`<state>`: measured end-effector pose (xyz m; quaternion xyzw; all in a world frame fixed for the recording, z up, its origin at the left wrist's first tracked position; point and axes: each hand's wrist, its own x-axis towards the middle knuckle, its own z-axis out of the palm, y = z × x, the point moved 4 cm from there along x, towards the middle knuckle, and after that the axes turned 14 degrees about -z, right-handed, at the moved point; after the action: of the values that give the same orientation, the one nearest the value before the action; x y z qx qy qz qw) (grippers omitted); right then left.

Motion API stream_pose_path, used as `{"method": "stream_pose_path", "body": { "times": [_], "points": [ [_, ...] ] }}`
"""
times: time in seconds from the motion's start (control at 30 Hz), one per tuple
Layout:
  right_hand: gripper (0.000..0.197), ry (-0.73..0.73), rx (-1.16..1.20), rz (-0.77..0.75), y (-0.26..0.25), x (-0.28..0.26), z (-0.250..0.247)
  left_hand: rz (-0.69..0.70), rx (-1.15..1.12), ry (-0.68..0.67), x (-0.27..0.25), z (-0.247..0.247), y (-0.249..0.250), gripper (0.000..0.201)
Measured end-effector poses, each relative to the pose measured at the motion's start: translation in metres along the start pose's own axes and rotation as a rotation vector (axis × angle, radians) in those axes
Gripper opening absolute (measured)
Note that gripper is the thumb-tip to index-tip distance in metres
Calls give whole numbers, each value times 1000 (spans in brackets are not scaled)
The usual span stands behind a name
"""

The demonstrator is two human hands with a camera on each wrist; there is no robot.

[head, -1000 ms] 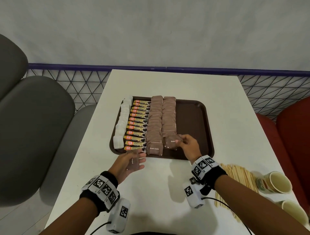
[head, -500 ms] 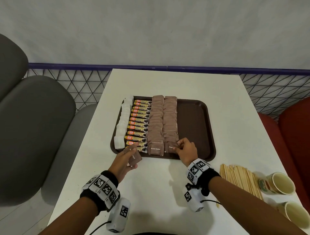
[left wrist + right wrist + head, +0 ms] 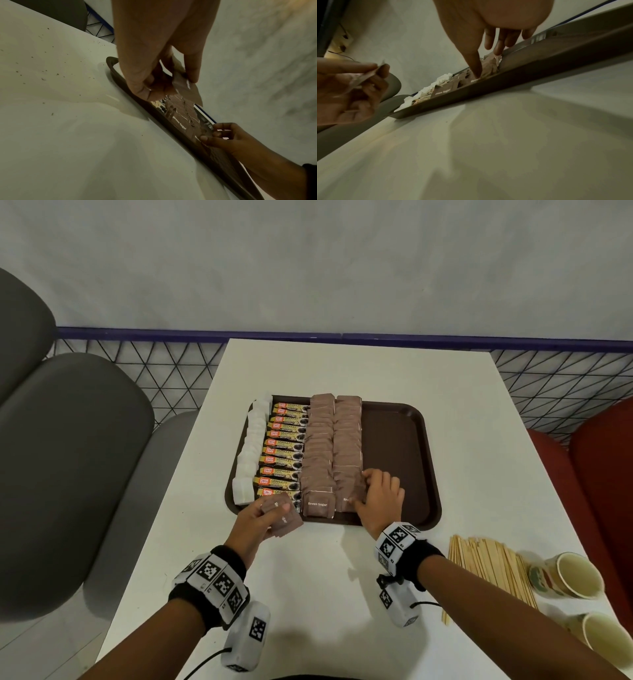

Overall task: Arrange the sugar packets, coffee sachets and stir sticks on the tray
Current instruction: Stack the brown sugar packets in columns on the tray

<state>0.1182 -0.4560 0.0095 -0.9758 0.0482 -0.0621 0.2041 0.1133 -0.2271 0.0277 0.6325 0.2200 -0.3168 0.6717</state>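
Head view — brown sugar step in hand: right hand (image 3: 378, 496), fingers straight, presses the second brown row (image 3: 347, 450) on the tray (image 3: 397, 440); left hand (image 3: 263, 517) pinches spare brown sugar packets (image 3: 286, 520) over the desk (image 3: 325, 577) — next, feed those in, then the stir sticks (image 3: 493, 566).

Left hand (image 3: 260, 517) raised just short of the tray's near edge, fingers curled, pinching a few brown sugar packets (image 3: 286, 517), right hand (image 3: 378, 496) reaching forward, fingers spread and straight, thumb and fingertips (image 3: 476, 73) pressing down, both forearms extended
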Motion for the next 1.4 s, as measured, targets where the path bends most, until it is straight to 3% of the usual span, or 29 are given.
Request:
{"method": "stream_pose_path", "body": {
  "times": [0.1, 0.27, 0.43, 0.53, 0.6, 0.67, 0.77, 0.9, 1.07, 1.13, 1.23, 1.33, 1.4],
  "points": [
    [43, 33, 91, -76, -14, 2, -5, 16, 19, 6, 1, 0, 2, 18],
    [54, -97, 520, -220, -51, 1, -2, 19, -69, -30, -2, 6, 3, 11],
    [16, -264, 789, -280, -75, -7, 11, 33, -115, -66, -2, 8, 2, 16],
    [16, -286, 869, -252, -75, -8, 11, 38, -77, -57, -4, 8, 1, 15],
    [19, -230, 868, -190, -66, -5, 6, 54, -71, -33, -5, 7, 2, 16],
    [6, -126, 821, -100, -47, 3, -5, 73, -99, -5, -6, 2, 3, 22],
    [13, -36, 708, 25, -13, 13, -17, 82, -181, 28, -6, -7, 4, 26],
    [16, -154, 489, 39, 13, 15, -17, 82, -191, 27, -4, -11, 2, 21],
    [18, -254, 386, 60, 20, 5, -5, 83, -163, 9, 0, -8, -1, 19],
    [6, -282, 341, 55, 17, 2, -1, 80, -150, 2, 3, -7, -2, 19],
    [25, -264, 262, 52, 15, 1, 3, 73, -140, 0, 5, -5, -3, 19],
    [7, -238, 115, -1, 11, 1, 2, 64, -133, 0, 5, -5, -4, 19],
    [17, -233, -10, -89, 5, 1, 3, 55, -118, -3, 6, -4, -5, 18]
  ]
}}
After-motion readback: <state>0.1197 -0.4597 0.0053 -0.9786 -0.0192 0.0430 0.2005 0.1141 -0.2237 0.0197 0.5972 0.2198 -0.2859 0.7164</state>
